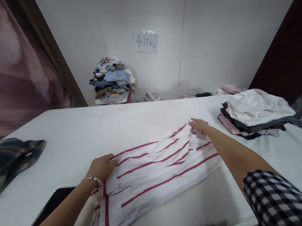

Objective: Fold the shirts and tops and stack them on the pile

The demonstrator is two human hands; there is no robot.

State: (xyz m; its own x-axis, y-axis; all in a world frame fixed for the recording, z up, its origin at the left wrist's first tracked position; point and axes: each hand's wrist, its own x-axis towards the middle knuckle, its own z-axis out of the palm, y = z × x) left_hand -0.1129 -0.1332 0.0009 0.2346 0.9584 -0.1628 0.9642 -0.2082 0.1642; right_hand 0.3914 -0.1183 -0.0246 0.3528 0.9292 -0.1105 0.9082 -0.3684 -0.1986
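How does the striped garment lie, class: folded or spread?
Folded, at least partly: the striped garment lies in a long strip, with overlapping layers showing.

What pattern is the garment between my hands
The garment is white with red stripes, seen in the head view.

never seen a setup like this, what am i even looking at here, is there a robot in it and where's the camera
No robot: these are a person's two bare hands. There is one picture, from a camera worn on the person's head, looking forward and down. The left hand and right hand each hold part of a white garment with red stripes, spread on a white-covered table. Also on the table are a dark plaid garment at the left, a stack of clothes at the right, and a flat black item partly hidden by the left forearm. Beyond the far edge stands a taller clothes pile.
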